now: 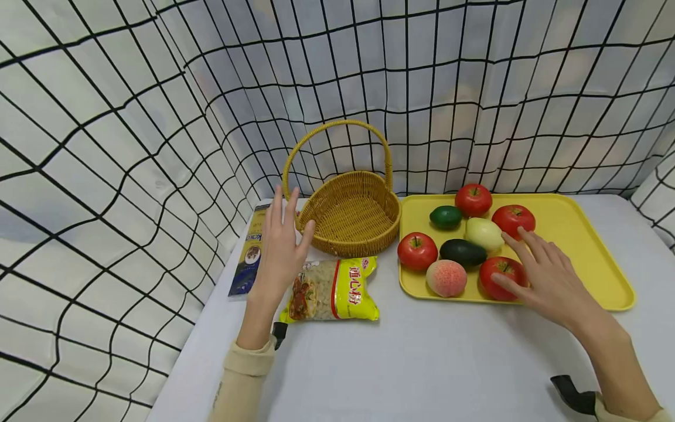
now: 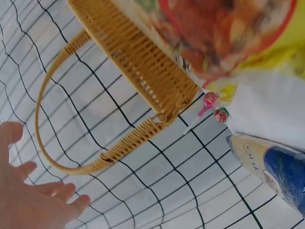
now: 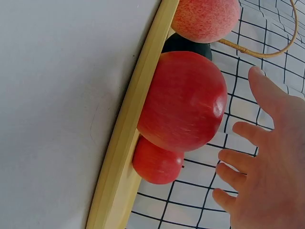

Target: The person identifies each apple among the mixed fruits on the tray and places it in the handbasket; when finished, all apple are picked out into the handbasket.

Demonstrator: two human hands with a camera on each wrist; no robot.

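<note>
My left hand [image 1: 279,246] hovers open with straight fingers just left of a woven basket [image 1: 354,211], above a yellow pasta bag [image 1: 332,290]; it holds nothing. In the left wrist view the left hand [image 2: 33,200] shows below the basket handle [image 2: 62,119]. My right hand [image 1: 543,272] is open over the front of a yellow tray [image 1: 590,246], fingers spread beside a red apple [image 1: 501,276]. The right wrist view has that apple [image 3: 183,102] close to the open right hand [image 3: 267,176]. The tray also carries more red apples, a peach [image 1: 446,278], an avocado [image 1: 463,252] and a pale lemon [image 1: 484,232].
A blue and yellow packet [image 1: 248,252] lies at the table's left edge beside the checked cloth wall [image 1: 132,146]. A green lime [image 1: 445,217] sits at the tray's back. White tabletop [image 1: 422,363] stretches in front of the bag and tray.
</note>
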